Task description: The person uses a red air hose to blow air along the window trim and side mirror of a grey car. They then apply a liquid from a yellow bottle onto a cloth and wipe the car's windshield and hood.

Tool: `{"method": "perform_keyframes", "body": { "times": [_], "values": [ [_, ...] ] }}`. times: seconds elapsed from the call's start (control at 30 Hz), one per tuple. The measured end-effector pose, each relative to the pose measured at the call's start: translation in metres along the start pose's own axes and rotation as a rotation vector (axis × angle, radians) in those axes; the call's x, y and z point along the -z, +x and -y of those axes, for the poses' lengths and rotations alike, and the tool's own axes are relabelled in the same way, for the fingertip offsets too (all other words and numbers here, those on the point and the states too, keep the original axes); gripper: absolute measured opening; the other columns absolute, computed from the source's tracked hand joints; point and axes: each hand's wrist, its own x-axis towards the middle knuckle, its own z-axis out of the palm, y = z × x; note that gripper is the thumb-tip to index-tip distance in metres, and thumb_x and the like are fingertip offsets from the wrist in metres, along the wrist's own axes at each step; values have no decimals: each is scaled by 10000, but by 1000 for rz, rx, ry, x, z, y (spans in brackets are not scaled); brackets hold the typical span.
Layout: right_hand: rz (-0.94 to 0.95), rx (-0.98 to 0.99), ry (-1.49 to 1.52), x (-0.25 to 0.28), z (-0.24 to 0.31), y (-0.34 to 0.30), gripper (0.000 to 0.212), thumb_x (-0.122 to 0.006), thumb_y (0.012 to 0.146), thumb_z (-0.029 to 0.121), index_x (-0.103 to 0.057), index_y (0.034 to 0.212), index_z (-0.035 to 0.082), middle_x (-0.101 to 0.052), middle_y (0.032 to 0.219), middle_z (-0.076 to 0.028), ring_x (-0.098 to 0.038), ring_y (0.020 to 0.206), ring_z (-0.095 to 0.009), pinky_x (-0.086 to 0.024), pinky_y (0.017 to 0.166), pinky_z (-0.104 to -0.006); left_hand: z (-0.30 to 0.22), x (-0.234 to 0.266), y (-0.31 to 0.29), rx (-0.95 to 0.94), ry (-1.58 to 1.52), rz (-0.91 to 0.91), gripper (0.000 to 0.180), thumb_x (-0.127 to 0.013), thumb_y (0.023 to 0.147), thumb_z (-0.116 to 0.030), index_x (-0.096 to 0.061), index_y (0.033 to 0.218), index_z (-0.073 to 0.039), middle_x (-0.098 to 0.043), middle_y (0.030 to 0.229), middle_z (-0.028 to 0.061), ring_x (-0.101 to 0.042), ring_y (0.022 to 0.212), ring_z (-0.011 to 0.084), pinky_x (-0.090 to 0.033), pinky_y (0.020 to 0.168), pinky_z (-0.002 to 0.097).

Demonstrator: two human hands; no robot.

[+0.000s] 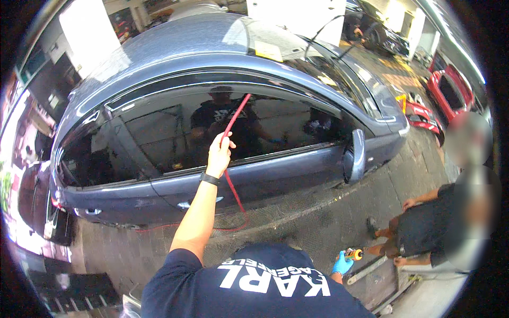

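My left hand (219, 155), bare and with a dark band at the wrist, is raised in front of the car's side window. Its fingers are closed round a thin red hose (237, 114). One end points up across the dark glass; the rest hangs past the door and trails on the ground. The blue-grey car (265, 177) stands side-on before me, its tinted windows (175, 127) up. Low at the right, my right hand (343, 263) wears a blue glove and grips a small yellow-orange bottle (354, 255).
The car's side mirror (355, 157) juts out toward me. At the right stands another person in dark clothes (424, 225). Red car parts (450, 90) lie or stand at the far right, with a dark vehicle (376, 32) behind. A yellow paper (269, 51) is on the windscreen.
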Motion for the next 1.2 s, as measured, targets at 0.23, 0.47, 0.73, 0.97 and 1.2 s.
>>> {"method": "perform_keyframes", "body": {
  "times": [0.23, 0.47, 0.73, 0.97, 1.2],
  "values": [
    [96, 90, -25, -30, -9, -11, 520, -691, 882, -75, -530, 1348, 92, -630, 1268, -33, -638, 893, -129, -484, 581, -264, -32, 105, -13, -43, -35, -119, 304, -494, 1102, -276, -575, 1344, -110, -619, 831, -14, -376, 505, 16, -309, 429, 195],
    [97, 67, 87, -67, 7, -77, 434, -702, 889, -58, -564, 1269, 101, -657, 956, -55, -584, 638, -112, -453, 534, -259, -43, 194, -26, -107, -62, -236, 299, -502, 1102, -289, -581, 1332, -114, -616, 841, -24, -384, 507, 15, -306, 425, 193],
    [163, 110, 39, -48, -31, -96, 391, -683, 892, -35, -583, 1249, 88, -626, 927, -36, -544, 638, -105, -438, 542, -261, -53, 272, -40, -116, -141, -353, 312, -510, 1101, -312, -587, 1332, -116, -624, 812, -24, -374, 492, 4, -292, 419, 190],
    [96, -22, -172, -25, -36, -98, 357, -687, 870, -3, -576, 1196, 91, -628, 911, -26, -549, 616, -106, -428, 516, -270, -60, 312, -52, -141, -190, -480, 289, -503, 1103, -312, -603, 1299, -124, -419, 646, -75, -332, 471, 11, -275, 407, 204],
    [147, 36, -126, -48, -11, -96, 288, -734, 894, 36, -628, 1160, 66, -640, 950, -28, -577, 709, -104, -466, 577, -275, -52, 318, -71, -94, -132, -493, 289, -467, 1116, -316, -578, 1321, -145, -397, 625, -75, -318, 456, 17, -260, 400, 212]
  ]
}}
